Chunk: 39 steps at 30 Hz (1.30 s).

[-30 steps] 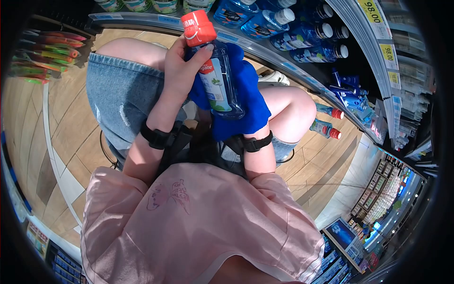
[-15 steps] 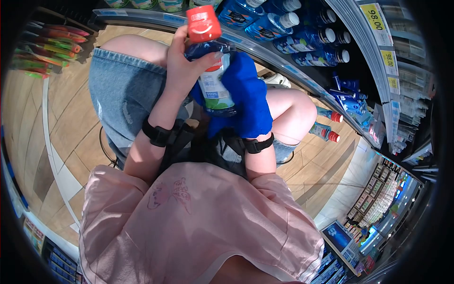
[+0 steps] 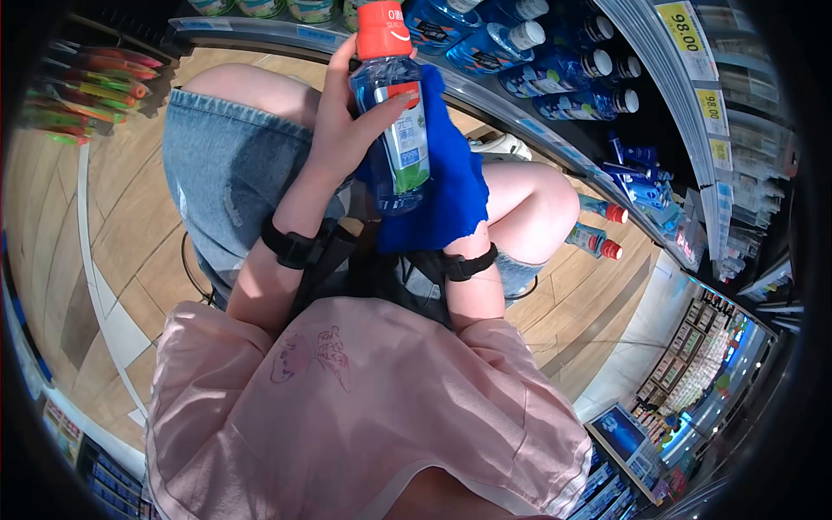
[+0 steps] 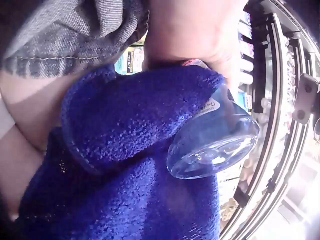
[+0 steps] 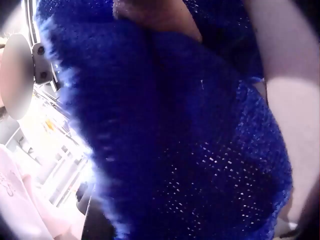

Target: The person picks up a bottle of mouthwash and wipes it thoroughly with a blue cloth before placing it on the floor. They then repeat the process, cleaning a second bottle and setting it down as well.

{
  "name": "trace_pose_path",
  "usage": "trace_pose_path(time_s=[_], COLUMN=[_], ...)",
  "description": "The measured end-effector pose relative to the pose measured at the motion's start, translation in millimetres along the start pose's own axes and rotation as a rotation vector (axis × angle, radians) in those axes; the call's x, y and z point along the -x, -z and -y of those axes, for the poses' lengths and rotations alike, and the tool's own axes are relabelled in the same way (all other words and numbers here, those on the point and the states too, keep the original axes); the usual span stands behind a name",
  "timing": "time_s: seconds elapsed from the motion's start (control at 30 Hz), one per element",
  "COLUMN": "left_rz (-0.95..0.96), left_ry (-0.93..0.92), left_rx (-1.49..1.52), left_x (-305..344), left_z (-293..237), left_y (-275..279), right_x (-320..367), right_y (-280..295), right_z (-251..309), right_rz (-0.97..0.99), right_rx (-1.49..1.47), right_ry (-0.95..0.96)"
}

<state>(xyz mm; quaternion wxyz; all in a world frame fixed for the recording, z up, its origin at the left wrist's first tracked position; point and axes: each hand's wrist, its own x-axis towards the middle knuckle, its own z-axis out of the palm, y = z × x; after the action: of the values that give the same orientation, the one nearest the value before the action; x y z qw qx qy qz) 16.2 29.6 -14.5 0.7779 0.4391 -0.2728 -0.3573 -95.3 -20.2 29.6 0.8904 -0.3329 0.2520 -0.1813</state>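
Note:
A mouthwash bottle (image 3: pixel 410 143) with a red cap and clear blue liquid is held over the lap in the head view. My left hand (image 3: pixel 342 130) grips it below the cap, the thumb lying across the front label. Against the bottle's right side lies a blue towel (image 3: pixel 451 186), draped over my right hand, which is mostly hidden. Part of that hand (image 5: pixel 160 17) shows in the right wrist view, holding the towel. From the left wrist the bottle's clear base (image 4: pixel 215 150) sticks out beside the towel.
Blue bottles (image 3: pixel 490 48) with white caps fill the shelf ahead. Two red-capped bottles (image 3: pixel 594 241) are on the floor by the right knee. Blue packages (image 3: pixel 641 178) lie on the lower shelf, and brightly coloured packs (image 3: pixel 95 87) hang at the far left.
The bottle has turned in my left hand, so its label now faces differently, and it stands more upright. The towel has shifted from the bottle's front to its right side.

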Motion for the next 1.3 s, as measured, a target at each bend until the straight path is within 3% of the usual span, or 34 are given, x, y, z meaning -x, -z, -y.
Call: trace_pose_path(time_s=[0.07,0.13,0.23,0.37,0.4,0.63,0.73,0.83,1.03,1.1,1.13,1.17,1.23,1.27,1.3], left_rz=[-0.022,-0.064,-0.165,-0.246,-0.211,-0.129,-0.051,0.054,-0.203,-0.294,-0.379,-0.347,-0.374,-0.454,-0.331], left_ry=[-0.048,-0.131,-0.408,-0.611,-0.579,-0.575,-0.514,-0.492,-0.607,-0.434,-0.342,-0.333,-0.212,-0.265,-0.206], left_rx=[-0.032,-0.074,-0.268,-0.637,-0.721,-0.432,-0.502,-0.787,-0.557,-0.416,-0.170,0.089,0.319,0.203,0.249], left_x=[0.8,2.4,2.2,4.7,7.7,2.5,3.7,10.5,4.7,-2.1,-4.4,-5.1,-6.8,-9.6,-8.3], left_z=[1.5,0.1,0.8,-0.7,0.9,13.6,2.9,-3.4,2.2,-13.6,-16.8,-15.1,-26.1,-23.1,-20.4], left_y=[1.8,2.5,3.1,-0.2,1.9,-1.9,-6.6,-1.6,-3.8,-5.2,-5.0,1.8,2.9,0.9,2.2], right_x=[-2.9,-2.3,-20.6,-37.0,-38.7,-34.1,-22.6,-12.1,-3.2,-0.8,0.0,0.1,1.1,2.2,3.2], right_y=[9.9,0.9,22.1,20.4,20.2,19.5,22.4,24.1,23.1,25.4,25.2,25.9,27.3,28.2,29.7], right_z=[-3.9,0.9,-5.8,-6.7,-7.3,-3.2,-3.0,-4.9,-6.4,-4.7,-4.4,-2.0,3.4,6.2,10.4], right_rz=[0.132,0.056,0.003,-0.067,-0.064,-0.040,-0.035,-0.038,-0.062,-0.072,-0.077,-0.083,-0.097,-0.105,-0.116], right_rx=[-0.138,-0.240,-0.267,-0.186,-0.172,-0.105,-0.089,-0.073,-0.061,-0.061,-0.065,-0.062,-0.063,-0.061,-0.053], right_ry=[-0.008,-0.036,-0.179,-0.158,-0.147,-0.065,-0.013,0.041,0.141,0.181,0.201,0.222,0.273,0.300,0.326])
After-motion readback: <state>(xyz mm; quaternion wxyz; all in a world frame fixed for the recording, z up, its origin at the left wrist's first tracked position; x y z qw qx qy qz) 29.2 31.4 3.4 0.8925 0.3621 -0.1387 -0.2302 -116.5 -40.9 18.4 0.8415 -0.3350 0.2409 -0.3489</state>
